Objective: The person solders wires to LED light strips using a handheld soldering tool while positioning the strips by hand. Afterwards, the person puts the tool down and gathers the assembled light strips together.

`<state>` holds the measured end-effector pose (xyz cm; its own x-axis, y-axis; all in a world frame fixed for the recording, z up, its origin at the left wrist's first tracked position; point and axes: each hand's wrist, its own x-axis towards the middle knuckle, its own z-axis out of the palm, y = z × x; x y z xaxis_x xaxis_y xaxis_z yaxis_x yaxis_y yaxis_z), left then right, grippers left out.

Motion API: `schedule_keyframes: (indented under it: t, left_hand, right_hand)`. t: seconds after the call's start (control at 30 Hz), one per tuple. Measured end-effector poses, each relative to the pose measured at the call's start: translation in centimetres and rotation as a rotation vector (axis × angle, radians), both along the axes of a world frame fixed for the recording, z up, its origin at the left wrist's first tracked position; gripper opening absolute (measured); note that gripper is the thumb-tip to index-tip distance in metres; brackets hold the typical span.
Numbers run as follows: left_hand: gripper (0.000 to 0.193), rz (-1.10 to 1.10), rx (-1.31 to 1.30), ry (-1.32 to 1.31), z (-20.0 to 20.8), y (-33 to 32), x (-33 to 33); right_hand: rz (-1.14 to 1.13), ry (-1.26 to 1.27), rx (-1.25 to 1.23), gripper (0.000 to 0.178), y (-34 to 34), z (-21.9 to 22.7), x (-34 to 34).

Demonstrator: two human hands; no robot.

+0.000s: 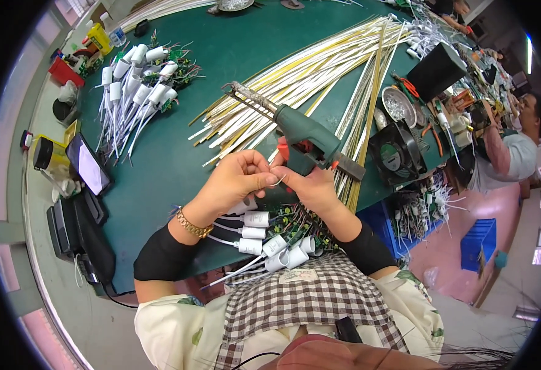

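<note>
Holding, centre of the frame: one thin white wire (278, 180), a short curved length showing between our hands. Left hand (236, 179): thumb and forefinger together, clamped on the wire. Right hand (312, 188): thumb and fingertip closed at the wire's other side, their contact partly hidden from us. Handling: we judge the wire light, soft enough to bend, smooth and apt to slip, its thin end easily kinked. Best hold: a fingertip pinch close to that end, without hard pulling. Just beyond the right hand: one dark green pistol-shaped tool (307, 131) with red parts, set aslant; whether our hand touches it, we cannot tell. Lower centre: white cylindrical housings (250, 246) beside green circuit boards (296, 227). Upper centre: long white and yellow strips (295, 80), fanned across the green table (178, 55). Upper left: a second heap of housings (141, 92).
</note>
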<state>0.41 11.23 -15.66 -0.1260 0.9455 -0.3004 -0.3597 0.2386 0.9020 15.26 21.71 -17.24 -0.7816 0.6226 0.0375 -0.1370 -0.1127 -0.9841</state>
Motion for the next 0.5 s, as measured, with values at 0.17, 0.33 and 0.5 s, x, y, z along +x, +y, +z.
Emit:
schedule_keyframes:
  t: [0.17,0.33,0.5]
  left_hand:
    - [0.009,0.111,0.036,0.342,0.4,-0.1,0.7]
    - [0.008,0.156,0.032,0.502,0.1,-0.5,0.6]
    - [0.009,0.184,0.107,0.798,-0.4,-0.4,1.0]
  right_hand:
    - [-0.036,0.088,0.083,0.045,0.2,-0.7,-0.3]
    - [-0.011,0.051,0.035,0.047,0.4,-1.0,-0.3]
    - [-0.024,-0.067,-0.013,0.045,0.1,-1.0,-0.3]
